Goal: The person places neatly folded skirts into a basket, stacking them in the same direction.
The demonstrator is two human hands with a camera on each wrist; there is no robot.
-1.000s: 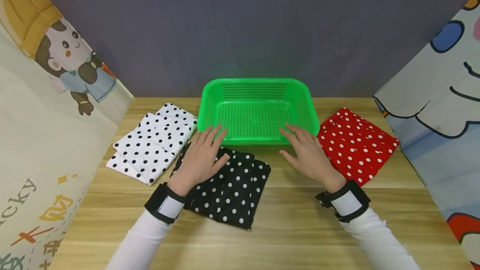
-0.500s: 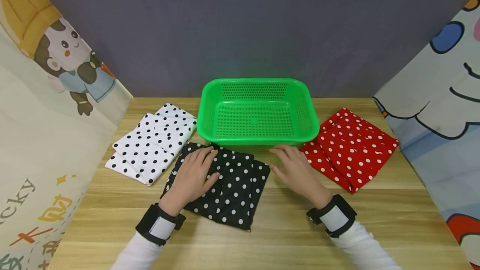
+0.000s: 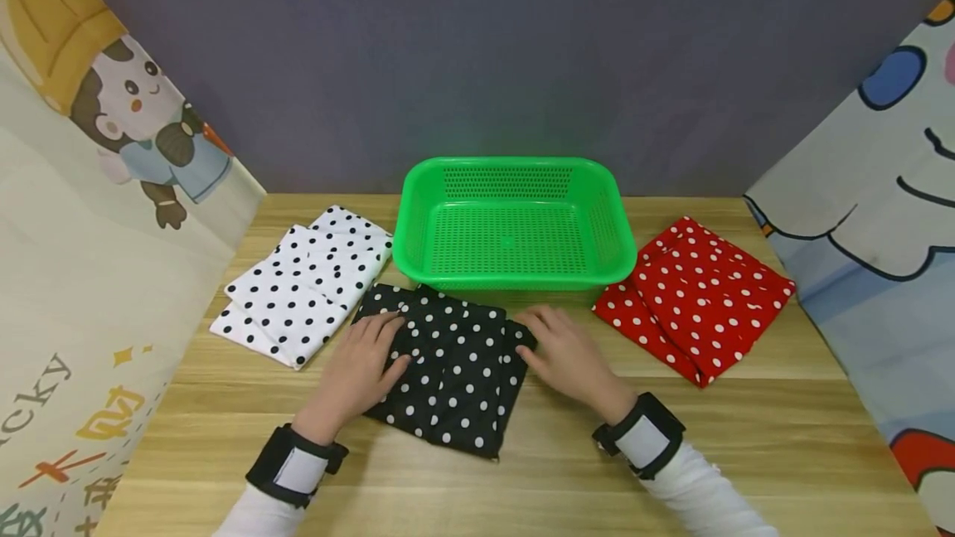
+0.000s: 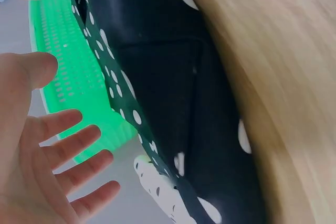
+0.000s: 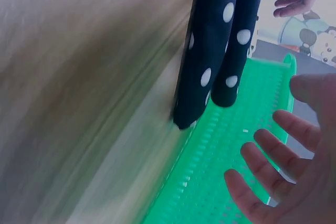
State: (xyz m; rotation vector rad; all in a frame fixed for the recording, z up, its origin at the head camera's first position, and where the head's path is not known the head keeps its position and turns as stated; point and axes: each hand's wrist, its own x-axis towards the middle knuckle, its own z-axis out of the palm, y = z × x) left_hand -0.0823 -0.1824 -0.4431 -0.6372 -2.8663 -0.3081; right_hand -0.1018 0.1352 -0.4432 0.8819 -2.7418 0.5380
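A folded black cloth with white dots [image 3: 455, 379] lies in front of the green basket [image 3: 515, 281]. My left hand [image 3: 361, 367] is over the cloth's left edge, its fingers loosely bent and apart. At the right edge, my right hand [image 3: 567, 355] has its fingertips over the cloth's upper corner. In the left wrist view the left hand [image 4: 47, 150] shows spread fingers above the cloth [image 4: 152, 66], holding nothing. The right wrist view shows the right hand [image 5: 294, 166] with parted fingers beside the cloth's folded layers [image 5: 207, 51], also holding nothing.
A folded white cloth with black dots [image 3: 306, 288] lies on the left, close to the basket. On the right lies a folded red cloth with white dots [image 3: 701, 297]. A grey wall [image 3: 507, 56] rises behind the wooden table [image 3: 537, 487].
Both hands have drawn back from the basket's front toward the person. The left has moved down to the black cloth's left edge; the right has moved left and down to its right edge.
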